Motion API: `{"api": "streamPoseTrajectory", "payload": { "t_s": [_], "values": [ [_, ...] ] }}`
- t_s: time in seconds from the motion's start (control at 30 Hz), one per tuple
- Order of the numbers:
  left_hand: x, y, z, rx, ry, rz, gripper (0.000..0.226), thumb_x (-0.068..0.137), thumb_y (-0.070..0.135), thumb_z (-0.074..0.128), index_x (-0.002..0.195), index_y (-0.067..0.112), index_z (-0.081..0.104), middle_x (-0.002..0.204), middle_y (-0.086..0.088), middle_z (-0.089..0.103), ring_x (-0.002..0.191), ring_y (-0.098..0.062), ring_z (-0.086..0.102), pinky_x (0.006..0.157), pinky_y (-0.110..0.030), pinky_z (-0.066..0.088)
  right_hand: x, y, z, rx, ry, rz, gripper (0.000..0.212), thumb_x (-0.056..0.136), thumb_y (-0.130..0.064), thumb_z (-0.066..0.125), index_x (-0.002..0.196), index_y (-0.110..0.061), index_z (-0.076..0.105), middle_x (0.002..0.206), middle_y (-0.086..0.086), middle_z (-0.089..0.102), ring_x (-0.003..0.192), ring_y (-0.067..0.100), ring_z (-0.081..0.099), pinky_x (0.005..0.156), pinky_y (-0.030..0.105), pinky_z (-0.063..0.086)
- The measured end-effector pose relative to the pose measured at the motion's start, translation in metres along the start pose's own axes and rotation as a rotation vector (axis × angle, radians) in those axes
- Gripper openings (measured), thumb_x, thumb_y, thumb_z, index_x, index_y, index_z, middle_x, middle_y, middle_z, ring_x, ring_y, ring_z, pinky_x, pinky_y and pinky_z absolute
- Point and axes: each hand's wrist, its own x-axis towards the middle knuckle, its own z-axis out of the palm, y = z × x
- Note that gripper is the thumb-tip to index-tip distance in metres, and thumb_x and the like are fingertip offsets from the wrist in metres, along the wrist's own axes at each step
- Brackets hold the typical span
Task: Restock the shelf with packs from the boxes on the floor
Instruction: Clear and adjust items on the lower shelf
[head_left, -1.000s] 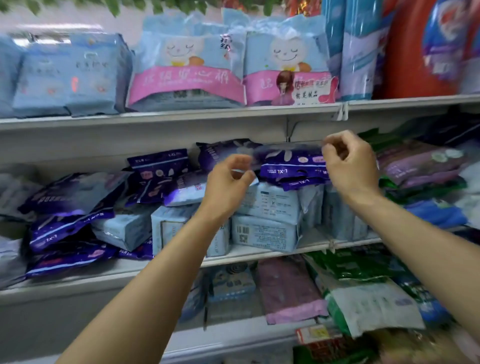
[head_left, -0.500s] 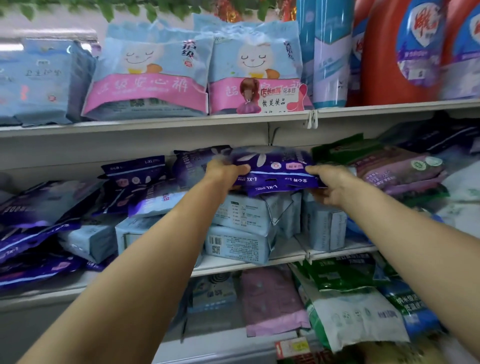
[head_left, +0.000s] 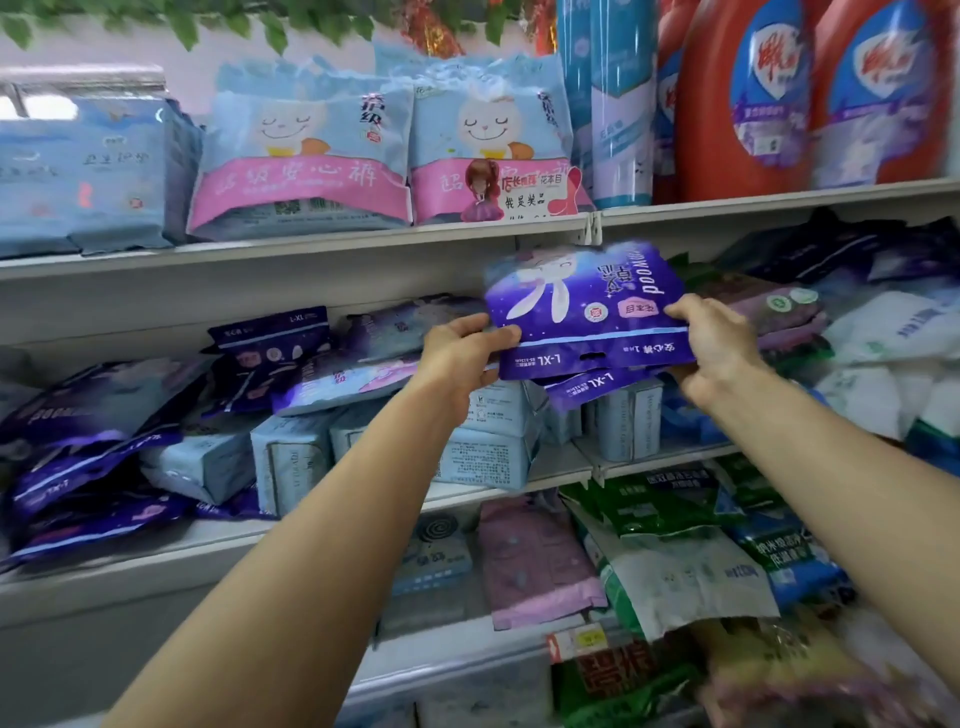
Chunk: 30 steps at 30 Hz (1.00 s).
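Head view, left to right: on the middle shelf (head_left: 322, 525) a heap of dark purple packs (head_left: 88, 457) sprawls at the far left, with pale blue packs (head_left: 291, 462) stacked beside it toward the centre. The left hand (head_left: 460, 353) pinches the left edge of a purple pack (head_left: 587, 306), thumb on its face and fingers curled behind. That pack is held upside down and tilted, its top edge close under the upper shelf lip (head_left: 467, 241) and its bottom edge over a second purple pack (head_left: 592, 387) lying on the blue stack. The right hand (head_left: 714, 348) grips the pack's right edge in the same way, thumb on top. Just right of it lie mauve and green packs (head_left: 769, 312), then white bags (head_left: 883, 332), crowding that side. Open room shows behind the held pack, between stack and upper shelf.
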Motion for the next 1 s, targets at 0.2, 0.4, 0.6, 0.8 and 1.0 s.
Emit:
{"api": "streamPoseTrajectory", "payload": {
  "t_s": [0.2, 0.4, 0.6, 0.8, 1.0],
  "values": [
    [-0.058, -0.014, -0.012, -0.043, -0.090, -0.032, 0.040, 0.085, 0.020, 0.076, 0.120, 0.011, 0.061, 0.106, -0.005, 0.073, 0.081, -0.013, 0.067, 0.077, -0.031, 0.057, -0.062, 0.000, -0.023, 0.048, 0.048, -0.069, 0.023, 0.086, -0.008, 0.061, 0.068, -0.017, 0.050, 0.059, -0.006, 0.066, 0.052, 0.010, 0.064, 0.047, 0.021, 0.048],
    [-0.123, -0.031, -0.023, -0.241, -0.009, -0.060, 0.004, 0.091, 0.007, 0.062, 0.093, 0.009, 0.065, 0.075, -0.004, 0.070, 0.057, -0.015, 0.064, 0.058, -0.030, 0.054, -0.134, 0.004, -0.037, 0.042, -0.059, -0.082, 0.028, 0.086, -0.008, 0.064, 0.064, -0.019, 0.051, 0.055, -0.007, 0.065, 0.051, 0.011, 0.061, 0.050, 0.024, 0.049],
    [-0.189, -0.059, -0.064, -0.256, 0.044, -0.104, 0.014, 0.091, 0.003, 0.050, 0.086, 0.013, 0.058, 0.075, -0.007, 0.065, 0.055, -0.018, 0.061, 0.045, -0.027, 0.052, -0.192, 0.031, -0.061, -0.061, -0.097, 0.018, 0.023, 0.087, -0.006, 0.066, 0.071, -0.016, 0.053, 0.061, -0.002, 0.067, 0.048, 0.008, 0.062, 0.043, 0.023, 0.052],
    [-0.237, -0.095, -0.120, -0.183, 0.087, -0.228, 0.014, 0.092, 0.000, 0.052, 0.091, 0.010, 0.062, 0.074, -0.009, 0.069, 0.052, -0.017, 0.066, 0.046, -0.029, 0.054, -0.213, 0.065, -0.094, -0.436, -0.001, -0.003, 0.033, 0.081, 0.001, 0.067, 0.062, -0.016, 0.045, 0.055, 0.004, 0.057, 0.038, 0.003, 0.051, 0.047, 0.024, 0.045],
    [-0.257, -0.141, -0.158, 0.213, 0.058, -0.296, 0.006, 0.087, 0.007, 0.068, 0.091, 0.012, 0.067, 0.086, -0.012, 0.073, 0.070, -0.026, 0.068, 0.067, -0.038, 0.057, -0.236, 0.112, -0.104, -0.813, -0.088, -0.025, 0.029, 0.079, -0.007, 0.073, 0.062, -0.013, 0.050, 0.067, 0.013, 0.060, 0.060, 0.021, 0.057, 0.058, 0.033, 0.046]
  ]
}}
